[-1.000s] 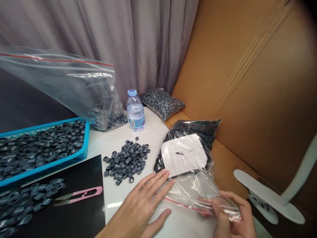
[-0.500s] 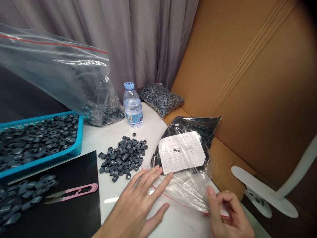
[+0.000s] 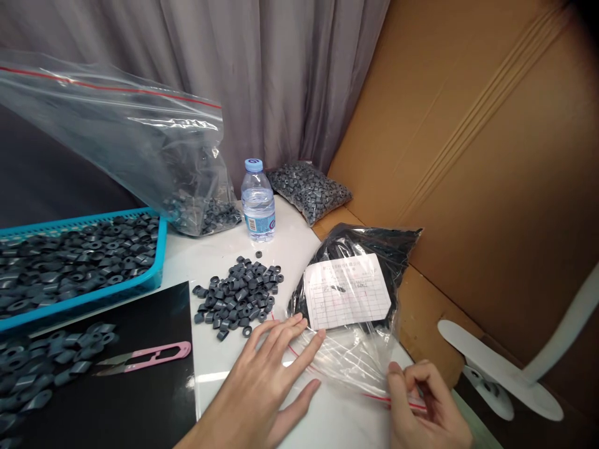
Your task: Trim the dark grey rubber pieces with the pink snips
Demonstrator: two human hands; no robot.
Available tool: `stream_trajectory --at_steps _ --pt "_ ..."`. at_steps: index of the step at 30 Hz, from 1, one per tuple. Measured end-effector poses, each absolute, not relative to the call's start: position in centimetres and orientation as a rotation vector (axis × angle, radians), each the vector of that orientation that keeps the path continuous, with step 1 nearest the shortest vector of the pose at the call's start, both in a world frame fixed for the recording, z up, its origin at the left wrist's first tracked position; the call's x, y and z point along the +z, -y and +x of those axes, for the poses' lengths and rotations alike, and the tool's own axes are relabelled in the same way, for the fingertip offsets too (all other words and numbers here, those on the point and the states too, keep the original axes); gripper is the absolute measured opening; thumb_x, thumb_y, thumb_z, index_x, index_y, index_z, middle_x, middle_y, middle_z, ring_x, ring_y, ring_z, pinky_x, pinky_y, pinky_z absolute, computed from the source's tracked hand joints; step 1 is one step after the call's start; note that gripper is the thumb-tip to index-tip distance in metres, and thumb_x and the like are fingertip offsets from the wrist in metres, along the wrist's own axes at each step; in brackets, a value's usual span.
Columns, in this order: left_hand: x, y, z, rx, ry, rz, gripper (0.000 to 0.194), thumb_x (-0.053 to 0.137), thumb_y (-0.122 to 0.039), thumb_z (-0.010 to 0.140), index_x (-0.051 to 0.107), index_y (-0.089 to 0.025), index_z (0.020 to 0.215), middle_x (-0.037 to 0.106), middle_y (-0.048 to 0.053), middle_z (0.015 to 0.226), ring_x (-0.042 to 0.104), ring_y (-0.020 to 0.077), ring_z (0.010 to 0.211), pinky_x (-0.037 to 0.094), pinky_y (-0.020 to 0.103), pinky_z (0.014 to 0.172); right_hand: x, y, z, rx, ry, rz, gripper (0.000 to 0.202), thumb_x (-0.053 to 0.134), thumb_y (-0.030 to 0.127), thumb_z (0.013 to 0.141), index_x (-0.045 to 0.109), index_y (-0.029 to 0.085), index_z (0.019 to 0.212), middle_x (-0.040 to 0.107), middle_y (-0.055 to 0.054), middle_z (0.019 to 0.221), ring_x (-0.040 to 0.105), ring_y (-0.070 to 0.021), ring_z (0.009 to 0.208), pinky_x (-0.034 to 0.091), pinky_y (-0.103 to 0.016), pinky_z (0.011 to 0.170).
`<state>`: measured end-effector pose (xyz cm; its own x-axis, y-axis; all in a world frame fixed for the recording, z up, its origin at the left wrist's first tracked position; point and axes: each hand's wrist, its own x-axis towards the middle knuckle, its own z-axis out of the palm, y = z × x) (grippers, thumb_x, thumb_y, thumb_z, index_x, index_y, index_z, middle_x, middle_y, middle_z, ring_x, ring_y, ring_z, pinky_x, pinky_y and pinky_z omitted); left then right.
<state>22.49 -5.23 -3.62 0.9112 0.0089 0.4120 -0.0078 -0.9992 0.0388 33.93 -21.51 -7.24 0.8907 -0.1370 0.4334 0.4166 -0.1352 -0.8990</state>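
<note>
A clear zip bag (image 3: 346,358) with black contents lies on the white table, a printed paper slip (image 3: 347,292) showing through its top. My left hand (image 3: 269,374) rests with fingers spread, its fingertips on the bag's near left part below the slip. At the bag's near right corner, my right hand (image 3: 423,399) pinches the red-lined zip edge between thumb and fingers. Just left of the bag is a loose pile of small grey rings (image 3: 241,293).
A blue basket (image 3: 161,252) of grey parts stands left, beside an upright clear bag (image 3: 196,181). Behind are a water bottle (image 3: 259,202) and a filled bag (image 3: 311,190). Pink snips (image 3: 156,357) lie on a black sheet (image 3: 163,399). Cardboard (image 3: 468,156) rises at right.
The view has shifted a little, so the table objects sit slightly further right. My right hand has moved slightly left relative to the view, still pinching the bag's edge; my left hand stays on the bag.
</note>
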Motion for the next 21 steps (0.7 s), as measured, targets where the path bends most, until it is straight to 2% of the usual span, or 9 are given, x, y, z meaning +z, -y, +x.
stream_trajectory --at_steps 12,14,16,19,21 --pt "-3.9 5.4 22.5 0.682 -0.011 3.055 0.056 0.060 -0.026 0.096 0.048 -0.022 0.150 0.062 0.012 0.134 0.054 0.0281 0.130 0.048 0.045 0.106 -7.9 21.8 34.2 -0.465 0.256 -1.678 0.037 0.064 0.021 0.084 0.036 0.023 0.061 0.032 0.007 0.061 0.033 -0.0114 0.055 0.028 -0.026 0.052" --pt "-3.9 5.4 22.5 0.681 -0.016 3.054 0.056 0.061 -0.027 0.096 0.048 -0.022 0.150 0.061 0.012 0.134 0.055 0.0284 0.130 0.049 0.044 0.105 -8.0 21.8 34.4 -0.470 0.268 -1.667 0.026 0.065 0.021 0.084 0.045 0.022 0.068 0.041 0.005 0.068 0.039 -0.0123 0.059 0.033 -0.025 0.056" --pt "-4.0 5.4 22.4 0.684 -0.021 3.051 0.057 0.061 -0.028 0.095 0.048 -0.022 0.150 0.061 0.012 0.134 0.056 0.0289 0.129 0.050 0.044 0.104 -8.0 22.0 34.7 -0.489 0.347 -1.712 0.005 0.062 0.022 0.087 0.060 0.020 0.084 0.053 0.000 0.084 0.048 -0.0150 0.070 0.040 -0.028 0.066" --pt "-4.0 5.4 22.3 0.675 -0.049 3.049 0.056 0.061 -0.027 0.095 0.048 -0.023 0.150 0.061 0.012 0.135 0.056 0.0294 0.129 0.049 0.046 0.105 -8.0 22.3 35.3 -0.538 0.588 -1.883 0.029 0.049 0.022 0.095 0.074 0.021 0.110 0.060 -0.009 0.106 0.052 -0.0211 0.087 0.040 -0.035 0.080" --pt "-4.0 5.5 22.3 0.667 -0.077 3.047 0.056 0.060 -0.027 0.095 0.048 -0.024 0.150 0.060 0.012 0.136 0.056 0.0293 0.129 0.048 0.047 0.106 -8.1 22.5 35.6 -0.553 0.714 -1.954 0.038 0.043 0.019 0.097 0.076 0.023 0.117 0.061 -0.011 0.112 0.051 -0.0231 0.090 0.039 -0.038 0.083"
